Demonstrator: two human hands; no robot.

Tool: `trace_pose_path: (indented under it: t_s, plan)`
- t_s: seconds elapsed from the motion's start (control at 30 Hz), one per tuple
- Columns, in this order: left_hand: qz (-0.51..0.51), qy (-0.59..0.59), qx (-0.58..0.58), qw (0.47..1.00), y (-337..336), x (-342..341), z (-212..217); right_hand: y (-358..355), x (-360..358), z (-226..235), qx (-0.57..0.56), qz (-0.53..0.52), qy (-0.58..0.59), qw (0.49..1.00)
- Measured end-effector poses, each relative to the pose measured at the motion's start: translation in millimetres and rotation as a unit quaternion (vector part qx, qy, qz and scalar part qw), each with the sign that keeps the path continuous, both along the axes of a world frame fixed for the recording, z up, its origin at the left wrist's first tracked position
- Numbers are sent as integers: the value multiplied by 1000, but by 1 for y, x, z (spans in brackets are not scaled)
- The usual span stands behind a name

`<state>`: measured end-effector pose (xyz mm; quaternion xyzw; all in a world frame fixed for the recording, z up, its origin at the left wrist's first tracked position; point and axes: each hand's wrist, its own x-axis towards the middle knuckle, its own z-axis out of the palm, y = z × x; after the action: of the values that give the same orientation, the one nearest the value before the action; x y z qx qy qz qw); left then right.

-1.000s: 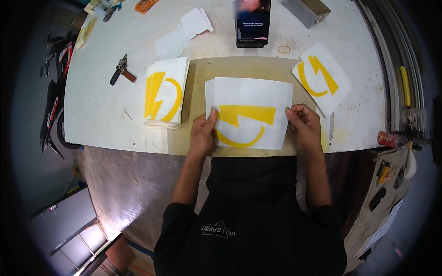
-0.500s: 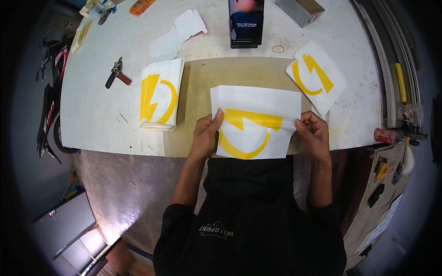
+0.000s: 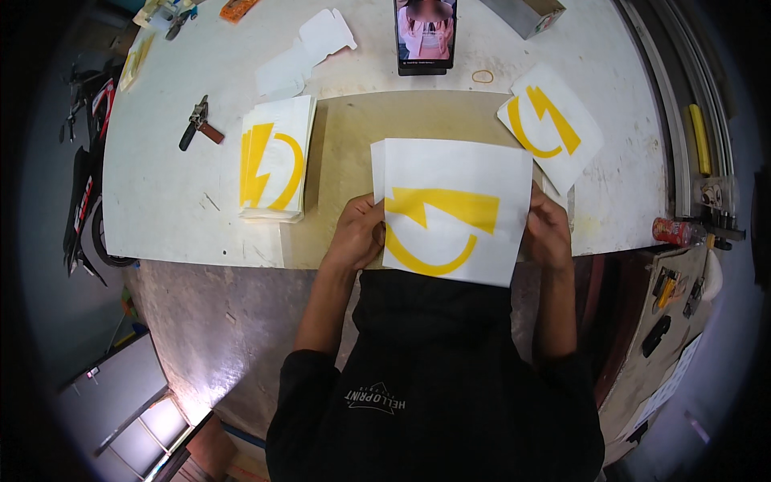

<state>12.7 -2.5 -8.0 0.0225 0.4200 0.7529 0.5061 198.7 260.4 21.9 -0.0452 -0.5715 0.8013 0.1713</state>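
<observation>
— So what have the hands got?
— Left hand [image 3: 356, 235] and right hand [image 3: 548, 231] each pinch a side edge of the white sheet with a yellow emblem [image 3: 448, 211], lifted just over the table's near edge [image 3: 201, 241].
— How far along?
— Seemingly midway: a stack of like sheets [image 3: 271, 157] lies left, one sheet [image 3: 552, 123] right.

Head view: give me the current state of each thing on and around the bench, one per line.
White sheet with yellow decal: lifted off the bench, gripped at both side edges.
Left hand: pinching the sheet's left edge.
Right hand: gripping the sheet's right edge.
Stack of decal sheets: lying flat, left of the mat.
Single decal sheet: flat, turned askew, at right.
Phone: propped upright, screen lit.
Pliers: lying untouched.
</observation>
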Motion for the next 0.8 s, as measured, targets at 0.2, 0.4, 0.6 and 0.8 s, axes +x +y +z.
trace_pose_path:
  t_s: [0.2,0.4,0.6,0.8]
  plan:
    - [-16,35,9,999,-6,-3,-3,-5,-1,12,96,60,-147,983]
    - [-44,234,-63,969,-3,0,20,-1,3,5,86,118,-141,979]
    - [-133,252,-92,954,-4,-11,26,-10,-2,11,103,118,-197,968]
    - [-148,270,-104,946,2,-13,24,-7,1,7,120,113,-171,971]
